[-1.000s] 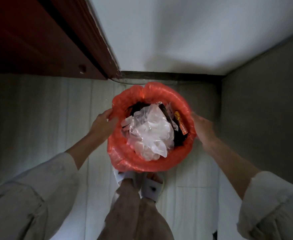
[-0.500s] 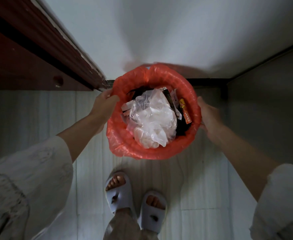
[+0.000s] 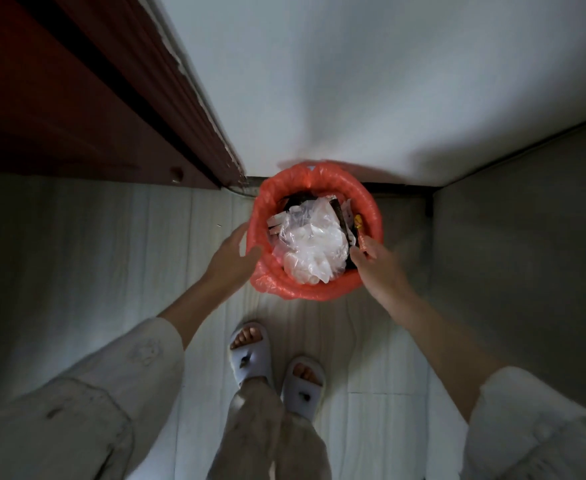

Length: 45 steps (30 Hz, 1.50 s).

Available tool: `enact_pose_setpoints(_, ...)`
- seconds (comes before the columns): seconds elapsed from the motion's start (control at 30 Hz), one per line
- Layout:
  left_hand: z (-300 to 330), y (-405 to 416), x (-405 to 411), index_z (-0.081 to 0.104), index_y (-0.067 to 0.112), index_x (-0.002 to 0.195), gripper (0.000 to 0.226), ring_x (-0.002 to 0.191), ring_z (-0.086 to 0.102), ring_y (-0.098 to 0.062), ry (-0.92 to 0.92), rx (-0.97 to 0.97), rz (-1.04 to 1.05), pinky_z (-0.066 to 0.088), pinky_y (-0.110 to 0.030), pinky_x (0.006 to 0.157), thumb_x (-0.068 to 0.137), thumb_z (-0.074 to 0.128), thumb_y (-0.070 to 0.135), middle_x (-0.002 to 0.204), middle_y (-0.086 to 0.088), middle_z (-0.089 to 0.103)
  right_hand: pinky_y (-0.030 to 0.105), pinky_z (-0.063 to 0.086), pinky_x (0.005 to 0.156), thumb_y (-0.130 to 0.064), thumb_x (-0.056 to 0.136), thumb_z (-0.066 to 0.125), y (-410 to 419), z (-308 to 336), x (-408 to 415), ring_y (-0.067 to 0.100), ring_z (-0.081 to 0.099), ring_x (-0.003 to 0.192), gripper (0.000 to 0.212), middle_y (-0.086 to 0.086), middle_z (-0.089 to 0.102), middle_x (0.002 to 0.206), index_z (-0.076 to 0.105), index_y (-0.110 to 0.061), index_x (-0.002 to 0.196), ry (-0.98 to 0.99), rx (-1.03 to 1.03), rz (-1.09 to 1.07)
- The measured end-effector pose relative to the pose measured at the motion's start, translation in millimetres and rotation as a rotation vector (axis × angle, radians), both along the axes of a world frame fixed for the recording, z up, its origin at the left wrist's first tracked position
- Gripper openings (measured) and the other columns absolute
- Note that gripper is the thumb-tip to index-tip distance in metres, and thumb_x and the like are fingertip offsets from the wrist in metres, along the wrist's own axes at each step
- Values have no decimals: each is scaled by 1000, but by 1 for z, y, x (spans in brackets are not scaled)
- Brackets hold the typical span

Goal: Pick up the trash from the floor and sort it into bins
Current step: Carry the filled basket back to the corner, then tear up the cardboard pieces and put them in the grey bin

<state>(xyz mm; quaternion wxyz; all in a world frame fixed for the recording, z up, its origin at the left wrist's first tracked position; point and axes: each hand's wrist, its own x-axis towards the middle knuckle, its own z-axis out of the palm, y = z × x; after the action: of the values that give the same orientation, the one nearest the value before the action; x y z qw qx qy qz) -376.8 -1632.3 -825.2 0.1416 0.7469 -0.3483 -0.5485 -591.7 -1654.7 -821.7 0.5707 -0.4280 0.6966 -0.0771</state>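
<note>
Right hand [image 3: 379, 268] is over the bin [image 3: 314, 291] rim, fingers pinching an orange wrapper [image 3: 363, 241] whose long axis runs away from them. Left hand [image 3: 230, 259] rests relaxed, touching the bin's outer wall. Right leads.

Both arms reach fwd & down, light sleeves pushed up past forearms. Left hand [image 3: 230, 258]: fingers relaxed, spread, thumb angled inward, holding nothing. Right hand [image 3: 378, 263]: fingers curled at the tips, pinching a small orange wrapper [image 3: 363, 242]. Feet in pale slippers [image 3: 250, 355] below.
</note>
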Motion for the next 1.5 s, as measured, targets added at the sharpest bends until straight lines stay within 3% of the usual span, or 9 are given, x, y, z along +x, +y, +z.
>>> enact_pose_setpoints(0.1,65,34,8,33,22,142,50,130,40,-20,17,16,58,34,-26,97,95,48,29,147,-4,36,20,36,90,-26,97,45,19,70,22,16,49,122,48,5,48,140,36,-15,143,-33,44,-44)
enact_pose_setpoints(0.27,165,101,18,40,17,138,42,121,47,-15,-36,8,202,34,-21,91,97,46,23,139,-3,46,35,40,104,-29,97,44,58,168,45,19,51,123,44,6,50,138,42,-14,138,-81,38,12)
enact_pose_setpoints(0.47,274,187,22,52,12,127,32,98,51,-14,-17,-99,586,41,-24,83,97,47,16,113,-6,56,55,43,95,-26,94,49,132,256,60,36,59,103,25,21,63,101,55,-3,102,-119,54,165)
enact_pose_setpoints(0.6,343,265,20,52,17,125,29,102,55,-14,6,-223,819,43,-30,90,97,46,17,112,1,58,45,48,92,-17,92,53,169,305,82,24,62,92,11,2,65,89,61,-19,99,-239,48,309)
enact_pose_setpoints(0.7,388,335,25,51,19,125,28,110,55,-15,-13,-321,1041,45,-29,89,97,45,19,119,1,57,28,47,75,-11,96,47,198,349,125,22,59,94,13,8,62,103,55,-16,104,-344,40,454)
enact_pose_setpoints(0.83,424,430,31,50,25,117,21,109,56,-15,-104,-409,1289,47,-31,89,97,44,20,120,-1,58,23,45,71,-17,98,45,250,392,183,21,61,88,17,9,63,99,56,-13,110,-441,-54,729)
enact_pose_setpoints(1.2,473,744,-37,51,26,117,22,105,58,-16,-310,-565,2000,45,-34,89,98,43,21,116,-1,60,25,43,63,-17,98,46,558,465,269,12,59,73,15,7,64,93,57,-14,107,-588,-40,1442)
enact_pose_setpoints(1.4,490,903,-81,54,22,114,21,101,57,-18,-462,-546,2223,46,-29,82,98,41,16,113,-5,62,25,46,67,-15,97,46,740,485,259,13,62,77,21,4,66,95,57,-12,115,-653,64,1664)
enact_pose_setpoints(1.5,502,975,-91,54,19,119,24,103,58,-17,-513,-553,2292,47,-33,89,99,41,16,111,-3,62,29,50,74,-17,97,46,825,499,261,13,64,83,20,3,67,98,56,-15,115,-675,92,1776)
